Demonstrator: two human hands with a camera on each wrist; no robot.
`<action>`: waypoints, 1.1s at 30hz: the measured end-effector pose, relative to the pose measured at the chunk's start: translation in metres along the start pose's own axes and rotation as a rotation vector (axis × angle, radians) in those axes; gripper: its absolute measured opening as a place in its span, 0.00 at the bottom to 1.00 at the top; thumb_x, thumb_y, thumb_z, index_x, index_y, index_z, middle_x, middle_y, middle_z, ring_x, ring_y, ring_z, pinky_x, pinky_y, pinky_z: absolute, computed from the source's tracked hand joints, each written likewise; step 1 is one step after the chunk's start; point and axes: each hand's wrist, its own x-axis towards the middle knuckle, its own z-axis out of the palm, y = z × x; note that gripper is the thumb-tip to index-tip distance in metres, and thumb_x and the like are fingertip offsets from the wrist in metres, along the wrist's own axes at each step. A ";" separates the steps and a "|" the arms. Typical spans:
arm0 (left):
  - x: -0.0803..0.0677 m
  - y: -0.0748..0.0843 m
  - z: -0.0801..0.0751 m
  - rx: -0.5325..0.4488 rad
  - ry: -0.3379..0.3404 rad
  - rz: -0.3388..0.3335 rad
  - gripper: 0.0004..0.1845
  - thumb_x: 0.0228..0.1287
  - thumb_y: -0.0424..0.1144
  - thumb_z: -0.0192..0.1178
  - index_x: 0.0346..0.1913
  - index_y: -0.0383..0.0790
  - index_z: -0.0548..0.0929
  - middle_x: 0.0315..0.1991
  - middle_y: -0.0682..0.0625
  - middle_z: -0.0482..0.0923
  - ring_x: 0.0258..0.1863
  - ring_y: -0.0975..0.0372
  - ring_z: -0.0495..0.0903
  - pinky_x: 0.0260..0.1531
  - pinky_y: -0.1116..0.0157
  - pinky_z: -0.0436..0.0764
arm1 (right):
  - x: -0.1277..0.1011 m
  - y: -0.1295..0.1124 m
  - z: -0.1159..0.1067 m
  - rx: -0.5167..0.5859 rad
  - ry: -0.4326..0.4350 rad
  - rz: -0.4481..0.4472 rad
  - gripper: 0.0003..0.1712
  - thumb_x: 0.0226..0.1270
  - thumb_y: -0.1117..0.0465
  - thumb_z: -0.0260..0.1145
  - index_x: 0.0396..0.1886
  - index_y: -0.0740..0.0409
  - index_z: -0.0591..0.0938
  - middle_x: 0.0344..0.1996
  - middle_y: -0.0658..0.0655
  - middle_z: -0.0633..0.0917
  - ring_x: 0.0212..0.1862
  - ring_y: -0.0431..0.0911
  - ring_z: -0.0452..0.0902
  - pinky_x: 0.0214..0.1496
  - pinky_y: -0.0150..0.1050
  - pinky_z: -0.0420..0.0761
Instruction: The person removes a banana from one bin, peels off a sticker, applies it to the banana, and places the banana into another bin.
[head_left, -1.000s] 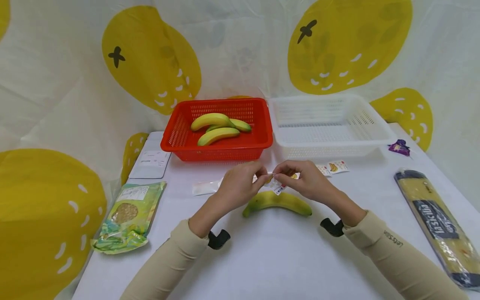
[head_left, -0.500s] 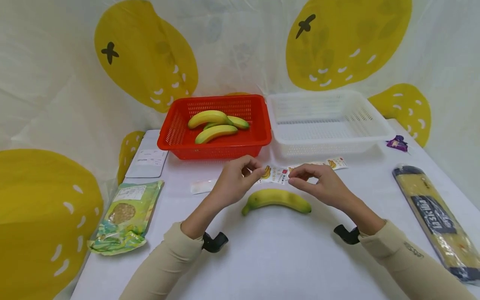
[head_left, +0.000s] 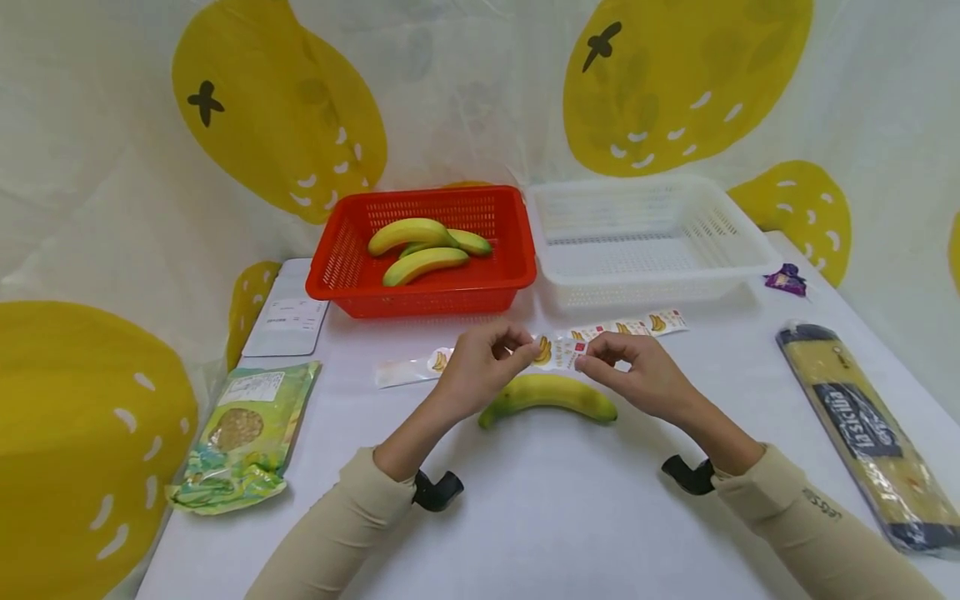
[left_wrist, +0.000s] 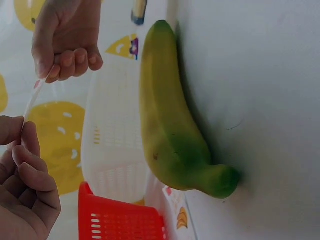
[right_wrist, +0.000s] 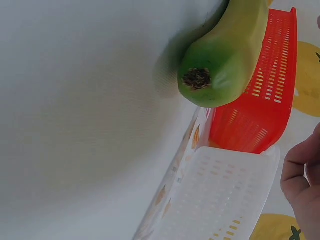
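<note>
A small banana-printed sticker (head_left: 558, 353) is stretched between both hands above the table. My left hand (head_left: 478, 367) pinches its left end between thumb and forefinger, and my right hand (head_left: 637, 377) pinches its right end. In the left wrist view the sticker (left_wrist: 33, 100) appears edge-on as a thin white strip. Below the hands a single banana (head_left: 551, 393) lies crosswise on the table, its stem end at the left. Behind the hands lies a strip of similar stickers (head_left: 667, 322), partly hidden by them. The right wrist view catches only part of a hand (right_wrist: 302, 175).
A red basket (head_left: 420, 302) holding several bananas (head_left: 426, 263) stands at the back, beside a white basket (head_left: 652, 282). To the left are a green food packet (head_left: 243, 425) and a white card-like object (head_left: 285, 327). A noodle pack (head_left: 862, 429) and purple wrapper (head_left: 786, 280) lie right.
The hands were close together at the sticker one second ago; they have since moved apart. The sticker now spans flat between them. The view has shifted slightly; the banana stays put.
</note>
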 end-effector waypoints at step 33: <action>0.004 -0.046 0.019 0.322 -0.168 -0.215 0.10 0.69 0.45 0.63 0.30 0.45 0.84 0.41 0.49 0.77 0.38 0.60 0.73 0.33 0.65 0.72 | 0.003 0.018 0.025 -0.207 -0.180 0.138 0.15 0.65 0.59 0.70 0.19 0.49 0.77 0.16 0.43 0.74 0.23 0.36 0.67 0.27 0.31 0.68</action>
